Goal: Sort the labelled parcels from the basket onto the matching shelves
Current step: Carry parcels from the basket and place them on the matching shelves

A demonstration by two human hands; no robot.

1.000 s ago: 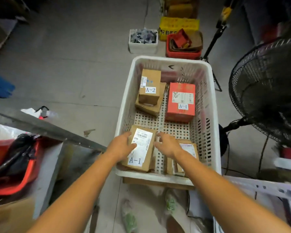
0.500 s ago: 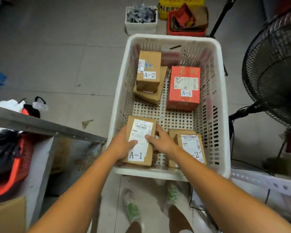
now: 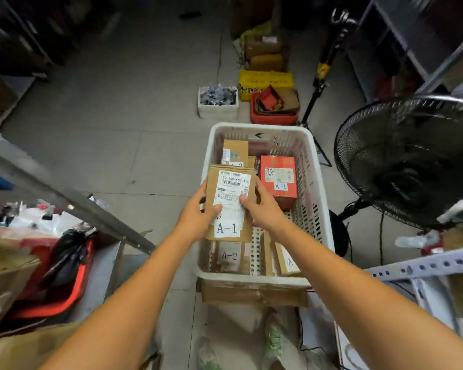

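Over white basket (image 3: 259,126), left hand (image 3: 197,218) and right hand (image 3: 266,210) fingers pinching A-1 parcel (image 3: 230,188), A-2 box (image 3: 235,152) label half hidden behind.

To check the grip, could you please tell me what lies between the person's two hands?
The brown parcel labelled A-1 sits between the left hand and the right hand, thumbs on its label, held over the basket, as the head view shows.

Brown parcel (image 3: 229,202) with white label, red parcel (image 3: 278,178), perforated white basket (image 3: 316,209), black fan (image 3: 409,161).
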